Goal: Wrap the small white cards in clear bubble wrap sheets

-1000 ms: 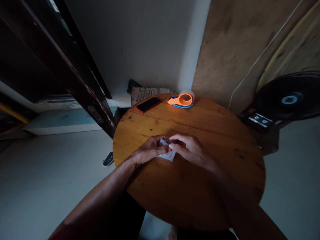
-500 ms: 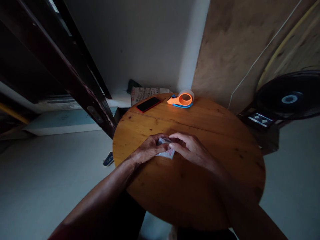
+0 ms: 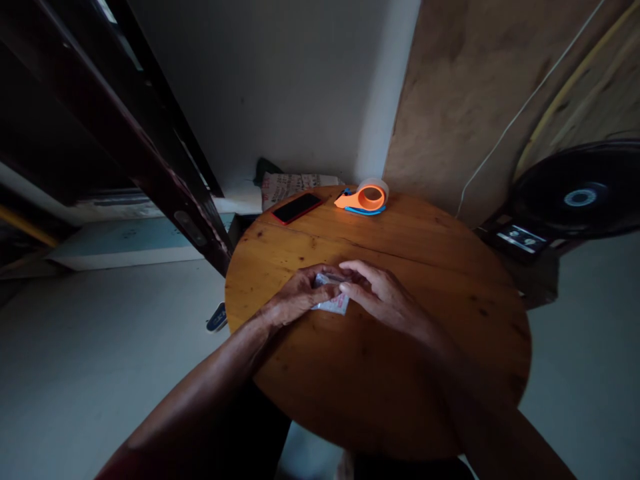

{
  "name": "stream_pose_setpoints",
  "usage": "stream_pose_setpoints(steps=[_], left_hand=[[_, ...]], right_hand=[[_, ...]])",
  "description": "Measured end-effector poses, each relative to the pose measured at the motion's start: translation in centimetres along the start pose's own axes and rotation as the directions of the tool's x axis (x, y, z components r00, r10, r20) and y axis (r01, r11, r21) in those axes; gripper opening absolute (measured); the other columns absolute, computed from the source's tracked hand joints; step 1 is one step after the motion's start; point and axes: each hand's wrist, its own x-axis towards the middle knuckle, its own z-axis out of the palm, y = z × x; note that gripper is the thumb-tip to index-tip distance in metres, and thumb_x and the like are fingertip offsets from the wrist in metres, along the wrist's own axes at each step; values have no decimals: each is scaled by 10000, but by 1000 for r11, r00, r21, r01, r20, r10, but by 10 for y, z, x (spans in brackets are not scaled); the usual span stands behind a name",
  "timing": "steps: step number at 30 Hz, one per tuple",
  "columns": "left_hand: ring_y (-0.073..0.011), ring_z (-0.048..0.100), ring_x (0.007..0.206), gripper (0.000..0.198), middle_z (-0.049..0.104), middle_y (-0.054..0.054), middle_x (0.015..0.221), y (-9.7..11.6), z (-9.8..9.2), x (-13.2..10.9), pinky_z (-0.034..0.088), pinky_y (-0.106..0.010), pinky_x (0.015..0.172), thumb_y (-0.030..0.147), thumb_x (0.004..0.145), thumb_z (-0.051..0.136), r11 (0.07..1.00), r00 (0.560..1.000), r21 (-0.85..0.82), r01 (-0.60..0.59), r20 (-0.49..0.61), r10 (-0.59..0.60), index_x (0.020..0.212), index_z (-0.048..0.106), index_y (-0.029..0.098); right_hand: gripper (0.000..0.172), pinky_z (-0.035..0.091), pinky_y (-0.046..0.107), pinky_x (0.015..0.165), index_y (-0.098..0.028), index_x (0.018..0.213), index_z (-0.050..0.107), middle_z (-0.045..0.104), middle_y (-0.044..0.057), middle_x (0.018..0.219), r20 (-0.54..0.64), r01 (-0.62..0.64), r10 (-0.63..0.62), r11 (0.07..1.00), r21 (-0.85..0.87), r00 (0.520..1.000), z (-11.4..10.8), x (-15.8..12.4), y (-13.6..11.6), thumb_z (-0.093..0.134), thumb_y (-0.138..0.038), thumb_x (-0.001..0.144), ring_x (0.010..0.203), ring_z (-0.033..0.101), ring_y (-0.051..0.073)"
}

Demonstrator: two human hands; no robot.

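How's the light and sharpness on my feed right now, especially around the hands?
Head view: dim overall, though the orange tape dispenser stands out brightly; head view: the right forearm sinks into shadow over the round wooden table; head view: print on the small packet in the left hand is too small and soft to read.

The packet [image 3: 337,305] sits between left hand [image 3: 299,293] and right hand [image 3: 383,293], over the table [image 3: 425,247]. Beyond them, on the table, the phone [image 3: 297,209] lies left of the tape [image 3: 353,200]. A sack [image 3: 299,181] is behind the phone, a fan [image 3: 580,198] right of the table.
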Motion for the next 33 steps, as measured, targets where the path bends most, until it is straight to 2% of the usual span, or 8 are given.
stream_pose_setpoints(steps=[5,10,20,25,33], left_hand=[[-158,583,870,435,655,-82,1035,2,0,-1,430,-285,789,419,782,690,999,1000,32,-16,-11,17,1117,605,154],[-185,583,929,444,655,-90,1061,5,1,-2,427,-301,820,412,764,699,999,1000,42,-3,-5,3,1113,604,154],[-159,559,845,447,637,-84,1005,4,2,-1,415,-284,768,426,756,702,1000,1000,11,12,-11,-12,1083,601,139],[-156,562,866,407,637,-76,1027,2,1,-1,420,-282,785,406,769,696,1000,1000,19,-7,-15,7,1080,613,158],[-159,580,876,411,652,-79,1051,5,1,-1,426,-293,790,386,771,697,1000,1000,31,2,-11,-2,1101,606,158]], right_hand=[[295,494,304,802,-239,1186,579,680,55,1103,-14,12,-12,1000,2,1000,0,1,1,514,-322,910,971,637,181],[301,488,295,806,-230,1188,586,681,53,1094,11,0,0,1000,-5,1000,-3,0,-2,513,-309,907,951,641,173],[280,490,301,827,-233,1175,588,680,54,1099,27,30,-30,1000,-3,999,-2,1,1,495,-297,919,985,633,179],[278,493,290,822,-235,1173,589,678,50,1110,19,25,-25,1000,-1,1000,-2,1,2,494,-307,922,999,633,174],[276,499,282,774,-237,1160,595,694,39,1052,1,14,-14,1000,8,1000,-1,1,3,517,-316,907,922,648,167]])
